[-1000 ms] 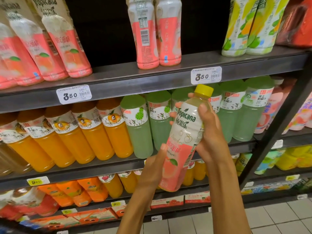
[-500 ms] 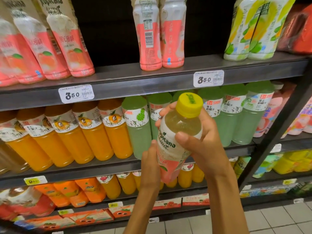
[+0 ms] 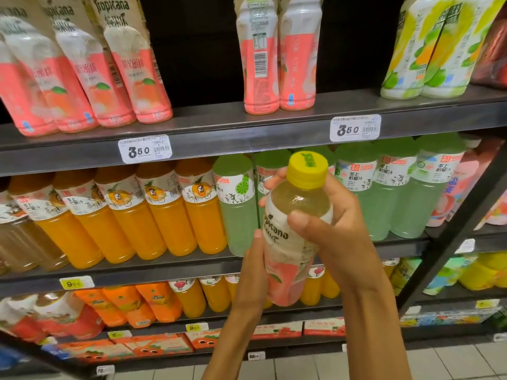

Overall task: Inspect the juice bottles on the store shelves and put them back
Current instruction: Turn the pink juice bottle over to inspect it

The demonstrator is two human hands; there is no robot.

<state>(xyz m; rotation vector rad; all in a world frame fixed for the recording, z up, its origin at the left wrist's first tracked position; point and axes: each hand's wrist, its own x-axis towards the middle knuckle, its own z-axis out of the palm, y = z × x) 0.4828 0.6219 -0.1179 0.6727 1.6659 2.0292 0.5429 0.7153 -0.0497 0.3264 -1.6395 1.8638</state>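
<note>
I hold a Tropicana peach juice bottle with a yellow cap in front of the middle shelf, tilted so the cap points toward me. My right hand grips its upper body, thumb across the front and fingers behind. My left hand holds the lower pink part from the left. Matching pink peach bottles stand on the top shelf, with a dark gap to their left.
More pink bottles lean at the top left; yellow-green bottles stand at the top right. Orange juice and pale green lime bottles fill the middle shelf. Smaller bottles and cartons sit lower. A tiled floor lies below.
The bottle has tipped from nearly upright to cap-toward-me, and both hands have stayed on it. My left hand slid along the lower body. The view shifted slightly.
</note>
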